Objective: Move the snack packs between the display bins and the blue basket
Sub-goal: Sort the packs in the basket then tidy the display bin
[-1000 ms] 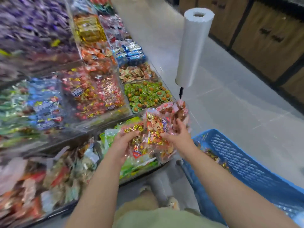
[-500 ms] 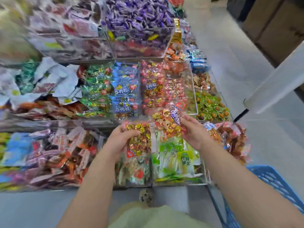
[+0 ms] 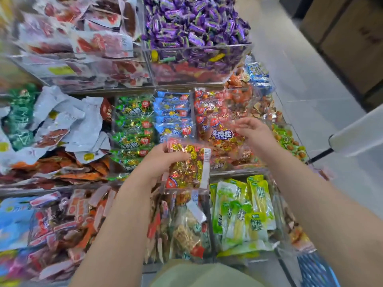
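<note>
Left hand (image 3: pixel 163 162): closed around a clear pack of gold-wrapped sweets (image 3: pixel 187 167), held above the front row of clear display bins (image 3: pixel 207 224). Right hand (image 3: pixel 253 135): fingers spread and loose, over the red snack packs (image 3: pixel 219 121) in a middle-row bin, touching or just above them; which cannot be told. Blue basket (image 3: pixel 315 270): corner only, lower right, beside the bins.

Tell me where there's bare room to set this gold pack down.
Hardly any among the bins: the purple candy bin, red pack bin and green pack bin are heaped full. Bare room is the grey floor right of the display and the blue basket corner, its inside mostly unseen.
</note>
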The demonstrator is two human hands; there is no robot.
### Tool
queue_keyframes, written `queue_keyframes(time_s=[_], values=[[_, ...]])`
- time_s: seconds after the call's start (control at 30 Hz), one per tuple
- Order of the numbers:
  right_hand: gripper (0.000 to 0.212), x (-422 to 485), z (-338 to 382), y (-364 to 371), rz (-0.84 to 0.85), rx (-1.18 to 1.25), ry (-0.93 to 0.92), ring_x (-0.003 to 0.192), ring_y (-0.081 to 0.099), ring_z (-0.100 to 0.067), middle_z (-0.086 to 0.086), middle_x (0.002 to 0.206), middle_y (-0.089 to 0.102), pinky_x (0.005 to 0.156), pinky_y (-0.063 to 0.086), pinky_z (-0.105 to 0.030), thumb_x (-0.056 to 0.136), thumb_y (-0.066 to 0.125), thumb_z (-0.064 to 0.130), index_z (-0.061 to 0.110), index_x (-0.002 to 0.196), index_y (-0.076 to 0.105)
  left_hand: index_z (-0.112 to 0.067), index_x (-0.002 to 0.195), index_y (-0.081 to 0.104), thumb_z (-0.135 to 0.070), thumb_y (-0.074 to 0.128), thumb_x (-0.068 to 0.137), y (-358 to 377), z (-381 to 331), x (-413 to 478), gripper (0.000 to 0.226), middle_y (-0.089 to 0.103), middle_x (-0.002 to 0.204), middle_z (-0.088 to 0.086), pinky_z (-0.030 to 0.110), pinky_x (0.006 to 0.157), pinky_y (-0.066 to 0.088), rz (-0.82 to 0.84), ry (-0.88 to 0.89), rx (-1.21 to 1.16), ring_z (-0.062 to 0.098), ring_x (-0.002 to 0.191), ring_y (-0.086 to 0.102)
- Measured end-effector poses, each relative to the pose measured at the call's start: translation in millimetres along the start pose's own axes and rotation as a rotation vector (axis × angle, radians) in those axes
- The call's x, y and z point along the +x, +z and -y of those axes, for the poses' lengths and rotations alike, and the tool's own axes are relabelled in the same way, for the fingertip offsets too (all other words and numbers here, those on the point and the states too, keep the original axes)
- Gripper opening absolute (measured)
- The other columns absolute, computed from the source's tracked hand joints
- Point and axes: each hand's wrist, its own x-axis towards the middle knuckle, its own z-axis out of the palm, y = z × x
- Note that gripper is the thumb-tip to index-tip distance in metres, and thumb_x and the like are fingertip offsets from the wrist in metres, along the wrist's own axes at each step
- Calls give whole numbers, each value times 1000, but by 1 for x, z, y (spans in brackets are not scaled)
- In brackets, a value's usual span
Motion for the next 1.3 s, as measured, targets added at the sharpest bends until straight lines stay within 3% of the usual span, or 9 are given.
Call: queue_keyframes(time_s=[0.2,0.33,0.4,0.47,0.57,0.8,0.9,1.03,1.3], values=[[29,38,9,22,160,-169,-49,83,65,0,11,88,70,59,49,-12,87,55,-3,25,90,60,-4,138,42,-30,83,56,-1,-24,14,95,67,116,15,40,76,59,175,-61,-138,28,97,69],[29,56,6,37,71,-248,-75,82,56,-12,5,95,58,55,43,-6,83,61,0,22,100,53,-6,110,56,-26,79,65,3,-32,28,55,75,92,6,29,64,58,167,-41,-160,20,83,73],[55,61,-2,40,-89,-258,-83,99,51,-17,-2,115,45,77,47,-10,77,74,12,25,120,43,-7,107,60,-18,74,75,4,-31,34,36,76,88,5,25,56,56,182,-51,-232,18,78,73],[87,57,-16,41,-183,-198,1,121,41,-22,-6,140,27,104,39,-35,68,83,28,32,134,27,-7,108,62,-22,74,71,2,-30,37,42,76,94,2,23,65,57,155,-45,-239,12,86,72],[120,45,-38,42,-83,-279,93,140,21,-25,-3,156,6,111,23,-48,59,86,41,36,146,4,-3,116,61,-31,76,63,-4,-25,43,61,68,117,12,41,94,52,105,-82,-256,22,109,65],[133,45,-55,39,116,-434,-65,142,18,-17,2,156,16,112,18,-32,57,88,39,32,148,-9,2,128,50,-33,88,50,-8,-25,46,93,72,106,12,38,75,59,99,-87,-289,24,94,71],[147,39,-57,36,120,-593,-183,137,27,-19,-2,150,25,112,20,-29,46,92,41,30,148,-13,0,138,42,-40,90,45,-8,-24,46,112,65,122,11,44,96,51,63,-93,-261,24,112,63],[132,38,-60,34,63,-538,-261,135,30,-16,-2,150,29,107,23,-28,57,90,27,41,144,-10,3,121,56,-25,76,68,-9,-21,45,63,74,97,14,33,63,59,145,-97,-314,25,85,73],[134,64,-42,60,-20,-531,-232,141,18,-21,3,156,5,107,20,-30,64,86,16,36,143,-20,1,120,58,-21,73,69,-8,-23,45,57,72,104,19,38,67,59,131,-108,-341,30,89,72]])
